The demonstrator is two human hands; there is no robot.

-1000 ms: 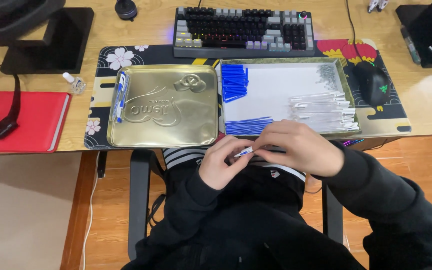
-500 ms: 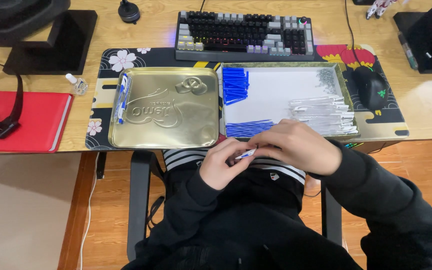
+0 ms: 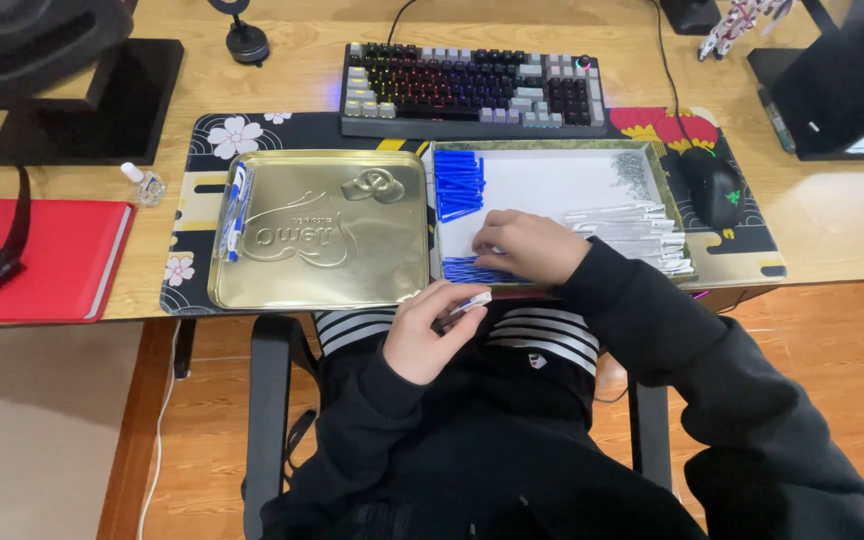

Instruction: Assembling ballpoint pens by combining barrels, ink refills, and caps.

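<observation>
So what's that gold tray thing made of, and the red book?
The gold tray looks like thin metal: shiny, with a raised stamped pattern that catches light. The red book seems to have a smooth, matte cover, perhaps plastic or coated card; it is hard to tell which.

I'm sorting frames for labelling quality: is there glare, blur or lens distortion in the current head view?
Head view: sharp overall, with even, soft light. The gold tin lid shows a mild sheen but no blown-out glare. The desk edge bows slightly, a sign of wide-angle distortion. The left hand and the right hand show no motion blur. The keyboard backlight glows without washing out.
</observation>
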